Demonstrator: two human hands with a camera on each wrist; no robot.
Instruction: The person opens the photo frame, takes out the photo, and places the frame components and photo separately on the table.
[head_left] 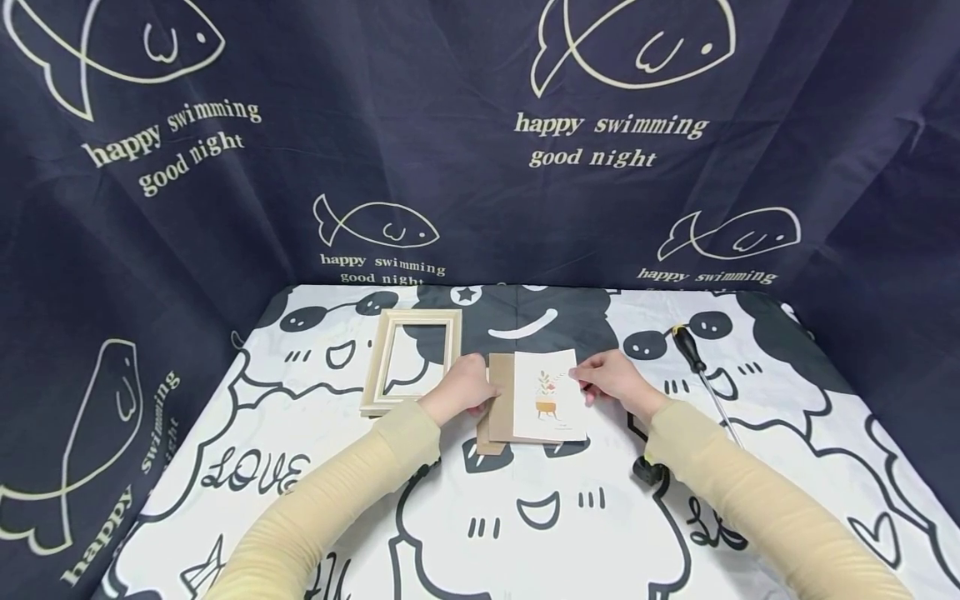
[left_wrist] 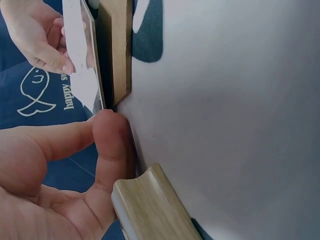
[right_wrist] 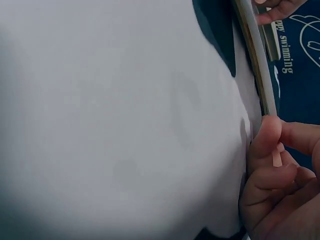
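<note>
A white card [head_left: 529, 379] with a printed potted plant lies over the right part of a brown backing board [head_left: 503, 375]. Another brown piece [head_left: 491, 448] pokes out beneath them at the lower left. My left hand [head_left: 465, 386] pinches the left edge of the board between thumb and finger; in the left wrist view those fingertips meet at its corner. On the other side, my right hand [head_left: 611, 379] pinches the card's right edge, and the right wrist view shows the card's thin white side [right_wrist: 268, 85] running up from the fingertips.
A pale wooden picture frame [head_left: 381, 358] lies left of my left hand, close to it. Beyond my right forearm is a screwdriver [head_left: 688, 348] with a black and yellow handle. A small black object [head_left: 647, 471] sits beside the right sleeve. Dark curtains border the cloth-covered table.
</note>
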